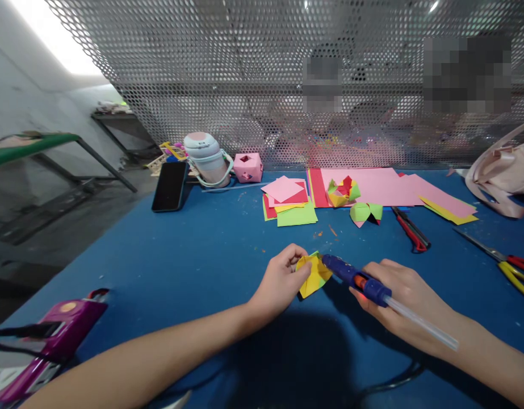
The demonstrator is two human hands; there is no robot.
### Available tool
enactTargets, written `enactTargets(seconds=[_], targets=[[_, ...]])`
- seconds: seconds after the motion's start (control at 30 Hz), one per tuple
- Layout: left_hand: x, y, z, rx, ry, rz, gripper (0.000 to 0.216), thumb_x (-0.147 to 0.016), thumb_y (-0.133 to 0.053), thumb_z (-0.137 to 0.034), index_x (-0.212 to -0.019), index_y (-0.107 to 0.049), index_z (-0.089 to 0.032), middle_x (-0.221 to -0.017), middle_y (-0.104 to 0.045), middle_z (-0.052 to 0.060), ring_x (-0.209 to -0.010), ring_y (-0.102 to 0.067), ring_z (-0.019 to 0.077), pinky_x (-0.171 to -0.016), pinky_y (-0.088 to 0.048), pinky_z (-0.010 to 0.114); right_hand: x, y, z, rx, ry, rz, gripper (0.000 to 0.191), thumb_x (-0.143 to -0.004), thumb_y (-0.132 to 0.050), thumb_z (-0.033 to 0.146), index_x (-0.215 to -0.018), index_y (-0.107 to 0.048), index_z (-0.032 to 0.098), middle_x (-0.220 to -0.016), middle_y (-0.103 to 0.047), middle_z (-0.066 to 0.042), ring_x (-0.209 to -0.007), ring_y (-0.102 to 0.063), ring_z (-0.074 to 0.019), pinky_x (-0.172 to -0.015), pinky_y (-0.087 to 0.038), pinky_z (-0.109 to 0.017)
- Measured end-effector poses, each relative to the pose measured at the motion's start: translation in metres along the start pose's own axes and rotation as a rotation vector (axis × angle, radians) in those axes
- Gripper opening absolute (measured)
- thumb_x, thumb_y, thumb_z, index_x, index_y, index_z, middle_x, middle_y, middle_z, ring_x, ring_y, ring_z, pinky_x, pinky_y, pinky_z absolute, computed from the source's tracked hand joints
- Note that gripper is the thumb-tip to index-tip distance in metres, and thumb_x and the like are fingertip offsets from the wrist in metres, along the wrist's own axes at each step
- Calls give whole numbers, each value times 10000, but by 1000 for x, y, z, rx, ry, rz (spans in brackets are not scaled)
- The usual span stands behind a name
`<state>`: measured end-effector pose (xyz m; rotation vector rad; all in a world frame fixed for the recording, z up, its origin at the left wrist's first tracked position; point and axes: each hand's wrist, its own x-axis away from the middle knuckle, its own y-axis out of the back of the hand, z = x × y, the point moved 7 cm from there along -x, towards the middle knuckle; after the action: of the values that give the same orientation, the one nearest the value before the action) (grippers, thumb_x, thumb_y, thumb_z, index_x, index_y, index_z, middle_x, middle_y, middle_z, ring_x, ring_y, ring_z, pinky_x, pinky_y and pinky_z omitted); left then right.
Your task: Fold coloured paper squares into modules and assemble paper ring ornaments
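Note:
My left hand [285, 277] pinches a small folded paper piece [316, 275], yellow with green edges, just above the blue table. In my right hand [409, 295] is a dark blue hot glue gun [346, 271], gripped around its body, with a clear glue stick [423, 324] jutting from the back. The gun's nozzle meets the upper right edge of the yellow paper, or comes very close to it; I cannot tell whether glue is flowing. The gun's trigger is hidden behind my fingers.
Paper squares [293, 213], a folded green piece [366, 213] and a multicoloured folded piece [343, 191] lie beyond my hands. A utility knife [410, 230] and scissors [500, 255] are to the right. A phone [170, 186], bottle [207, 162] and purple power strip [53, 341] are left.

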<state>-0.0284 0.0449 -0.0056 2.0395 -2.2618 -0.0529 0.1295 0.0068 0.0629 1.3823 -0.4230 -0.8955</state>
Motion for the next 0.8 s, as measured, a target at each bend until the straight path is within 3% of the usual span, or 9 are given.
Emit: enactTargets(seconds=[0.17,0.57,0.8], targets=[[0,2,-2,-27,-14,-6,135,-722,-555,-286,-709,-486,-171,-591,-437,-64,-514,-422,71,-484,-343,170,1,0,-3,-5,-39,52,159,-865,-459,249,-729,-513,187,-632,-577,-22,-555,-513,-152,-510,-347,-263],[0,-1,0,-18,-31,24,146,-736,-567,-295,-726,-495,-168,-613,-454,-54,-543,-434,77,-505,-345,174,0,2,2,2,1,18,178,-869,-436,228,-713,-510,186,-622,-573,-21,-538,-515,-141,-506,-342,-254],[0,1,-1,-44,-35,-1,132,-730,-551,-281,-724,-489,-165,-606,-440,-62,-523,-419,68,-486,-338,165,1,2,1,-53,-48,110,244,-914,-380,273,-724,-515,199,-668,-580,-21,-545,-519,-137,-511,-356,-246]])
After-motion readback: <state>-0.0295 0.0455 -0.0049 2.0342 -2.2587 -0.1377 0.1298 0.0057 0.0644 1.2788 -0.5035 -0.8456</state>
